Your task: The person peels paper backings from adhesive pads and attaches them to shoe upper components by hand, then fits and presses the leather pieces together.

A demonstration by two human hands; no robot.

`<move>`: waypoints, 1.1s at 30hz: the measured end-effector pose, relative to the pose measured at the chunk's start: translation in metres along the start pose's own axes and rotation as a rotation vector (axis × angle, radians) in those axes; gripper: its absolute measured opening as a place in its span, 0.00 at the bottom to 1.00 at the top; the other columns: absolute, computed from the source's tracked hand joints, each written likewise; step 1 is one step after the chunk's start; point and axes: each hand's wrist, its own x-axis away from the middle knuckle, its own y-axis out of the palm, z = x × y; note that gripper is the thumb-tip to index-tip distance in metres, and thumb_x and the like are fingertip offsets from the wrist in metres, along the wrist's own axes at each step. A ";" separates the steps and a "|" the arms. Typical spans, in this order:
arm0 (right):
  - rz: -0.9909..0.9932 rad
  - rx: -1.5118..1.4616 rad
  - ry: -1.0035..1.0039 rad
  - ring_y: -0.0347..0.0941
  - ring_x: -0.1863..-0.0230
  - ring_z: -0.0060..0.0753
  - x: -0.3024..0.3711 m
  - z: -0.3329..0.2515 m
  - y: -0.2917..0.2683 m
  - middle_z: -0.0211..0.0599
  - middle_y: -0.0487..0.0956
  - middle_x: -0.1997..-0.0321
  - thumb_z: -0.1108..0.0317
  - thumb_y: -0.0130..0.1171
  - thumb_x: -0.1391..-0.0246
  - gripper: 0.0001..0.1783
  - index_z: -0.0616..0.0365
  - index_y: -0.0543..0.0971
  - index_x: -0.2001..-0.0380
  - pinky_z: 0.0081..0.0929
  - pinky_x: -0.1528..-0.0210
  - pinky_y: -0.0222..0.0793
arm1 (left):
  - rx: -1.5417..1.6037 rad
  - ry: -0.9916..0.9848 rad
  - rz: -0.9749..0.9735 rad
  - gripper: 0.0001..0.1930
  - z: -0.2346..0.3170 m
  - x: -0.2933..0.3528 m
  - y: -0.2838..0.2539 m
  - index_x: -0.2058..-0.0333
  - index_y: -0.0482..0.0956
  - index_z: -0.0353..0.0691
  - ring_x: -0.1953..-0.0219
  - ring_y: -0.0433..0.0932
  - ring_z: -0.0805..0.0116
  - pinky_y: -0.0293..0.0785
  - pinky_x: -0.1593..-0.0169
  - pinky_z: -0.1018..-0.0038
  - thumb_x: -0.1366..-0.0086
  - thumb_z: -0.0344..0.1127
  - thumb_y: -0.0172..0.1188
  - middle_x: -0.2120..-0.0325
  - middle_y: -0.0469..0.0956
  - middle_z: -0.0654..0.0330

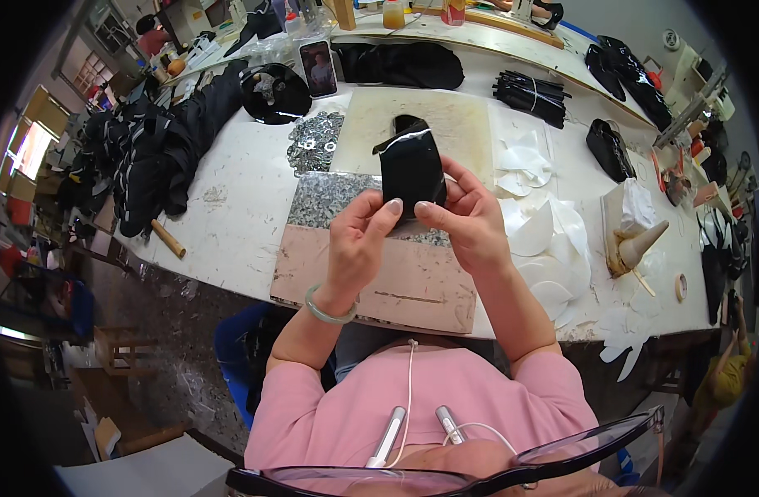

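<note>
A glossy black piece, apparently leather or something like it, (413,176) is held up in front of me, with a curled flap and a pale edge at its top. My left hand (359,240) pinches its lower left corner between thumb and fingers. On the other side my right hand (469,217) grips the lower right edge, thumb in front and fingers behind. Below the hands lie a speckled stone slab (326,197) and a pinkish board (355,269). Beyond the piece is a cream-coloured board (454,116). The back of the black piece is hidden.
Metal rings (315,142) lie heaped near a black dish (275,94) and a propped phone (318,68). Black material (160,149) is piled left, by a wooden handle (168,238). White cut pieces (549,240), a stained cone-shaped object (640,247) and a tape roll (681,287) sit right.
</note>
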 end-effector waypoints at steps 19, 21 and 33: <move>-0.021 -0.200 0.191 0.77 0.59 0.25 0.000 0.012 -0.018 0.42 0.80 0.61 0.77 0.60 0.48 0.28 0.74 0.63 0.44 0.20 0.55 0.73 | 0.534 -0.286 0.058 0.14 -0.006 -0.004 0.003 0.61 0.77 0.32 0.71 0.77 0.80 0.73 0.67 0.86 0.33 0.40 0.55 0.69 0.79 0.64; 0.012 -0.188 0.159 0.77 0.60 0.25 0.000 0.011 -0.018 0.41 0.80 0.62 0.77 0.60 0.47 0.27 0.73 0.64 0.45 0.20 0.56 0.73 | 0.446 -0.221 0.031 0.12 -0.009 0.001 -0.002 0.61 0.76 0.32 0.69 0.77 0.79 0.74 0.65 0.85 0.35 0.37 0.58 0.68 0.79 0.63; -0.030 -0.080 0.133 0.76 0.59 0.27 0.003 0.001 -0.001 0.41 0.79 0.60 0.78 0.64 0.52 0.35 0.72 0.59 0.43 0.24 0.54 0.73 | 0.295 -0.108 0.055 0.07 -0.019 0.008 -0.012 0.64 0.77 0.33 0.68 0.75 0.82 0.72 0.63 0.86 0.38 0.31 0.62 0.69 0.79 0.63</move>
